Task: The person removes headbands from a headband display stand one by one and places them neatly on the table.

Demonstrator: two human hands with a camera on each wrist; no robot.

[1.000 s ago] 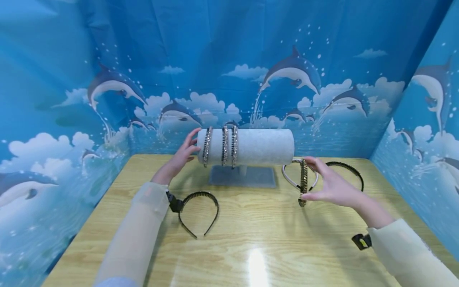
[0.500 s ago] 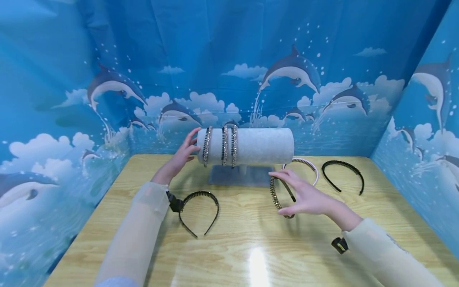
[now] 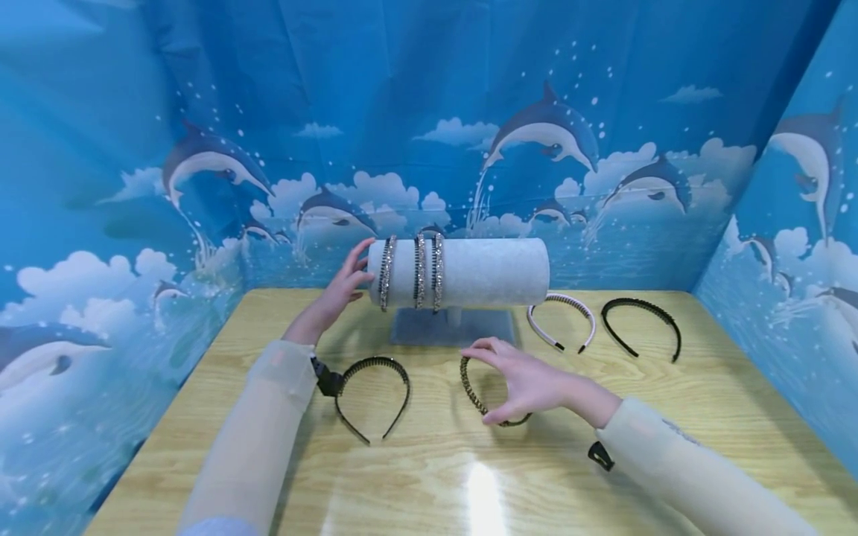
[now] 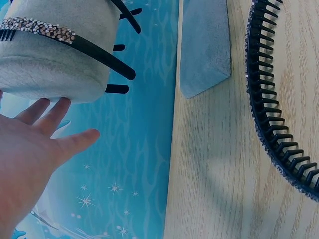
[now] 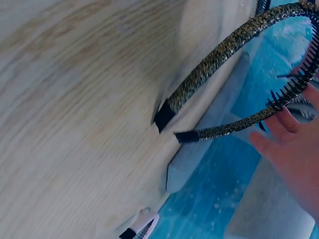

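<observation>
Right hand (image 3: 529, 381), lower centre: gripped gold-black headband (image 5: 209, 65) | Left hand (image 3: 338, 292), centre-left: touched display roll (image 3: 492, 272), fingers extended | Steadying roll probably helped

We note a gold-and-black toothed headband (image 5: 207, 68), black-tipped, held in the right hand (image 3: 529, 380); behind, a grey cylinder stand (image 3: 494, 272), horizontal, bearing three glittery headbands (image 3: 421, 272).

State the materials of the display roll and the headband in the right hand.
Display roll: probably velvet-like fabric, matte, with soft mottling. Headband: likely plastic underneath, given its moulded-looking black teeth; its gold-black covering glitters, perhaps sequins or metallic thread.
</observation>
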